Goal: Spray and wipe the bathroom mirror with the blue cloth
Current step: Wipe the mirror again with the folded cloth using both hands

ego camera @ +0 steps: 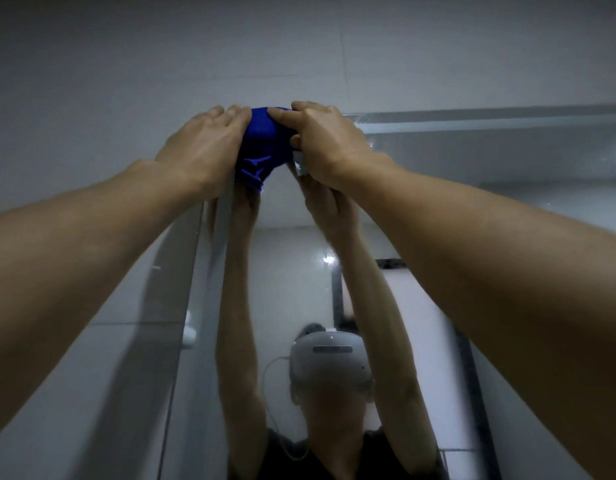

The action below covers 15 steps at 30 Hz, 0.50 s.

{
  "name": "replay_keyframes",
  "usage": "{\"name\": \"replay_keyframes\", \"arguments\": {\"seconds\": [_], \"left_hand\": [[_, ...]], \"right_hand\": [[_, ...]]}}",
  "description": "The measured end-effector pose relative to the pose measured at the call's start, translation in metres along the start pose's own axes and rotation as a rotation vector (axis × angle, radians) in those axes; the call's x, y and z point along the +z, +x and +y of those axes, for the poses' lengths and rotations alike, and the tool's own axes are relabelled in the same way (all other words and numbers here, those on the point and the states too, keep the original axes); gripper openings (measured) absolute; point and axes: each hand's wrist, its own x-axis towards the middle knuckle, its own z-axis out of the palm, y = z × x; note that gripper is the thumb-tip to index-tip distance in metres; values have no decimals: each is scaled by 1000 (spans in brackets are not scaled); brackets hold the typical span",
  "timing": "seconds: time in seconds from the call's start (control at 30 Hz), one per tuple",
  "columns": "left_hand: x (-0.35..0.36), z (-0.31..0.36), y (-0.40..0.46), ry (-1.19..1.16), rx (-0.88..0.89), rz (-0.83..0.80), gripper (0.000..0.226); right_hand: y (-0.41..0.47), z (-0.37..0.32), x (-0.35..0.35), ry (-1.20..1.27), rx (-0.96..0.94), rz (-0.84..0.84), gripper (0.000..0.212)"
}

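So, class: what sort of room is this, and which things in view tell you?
Most likely a bathroom: pale glossy wall tiles surround a large frameless wall mirror, and both hands, left and right, hold a bunched blue cloth at the mirror's top corner.

wall tiles (299, 46) grey, glossy | white headset (329, 358) reflected, cable attached

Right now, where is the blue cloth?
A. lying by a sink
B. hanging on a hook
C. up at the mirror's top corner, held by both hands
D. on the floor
C: the bunched blue cloth sits between the left hand and right hand at the wall mirror's top corner.
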Motion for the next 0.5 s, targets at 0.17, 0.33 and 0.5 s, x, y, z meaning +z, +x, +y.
{"name": "replay_keyframes", "arguments": {"seconds": [0.17,0.33,0.5], "left_hand": [[0,33,12,-19,37,-20,70],[-2,85,32,-53,69,-99,74],[0,143,59,-85,107,-162,77]], "right_hand": [[-15,34,-14,-13,17,-7,51],[-31,85,-39,-4,73,-62,58],[-61,138,-64,-37,121,-90,57]]}}
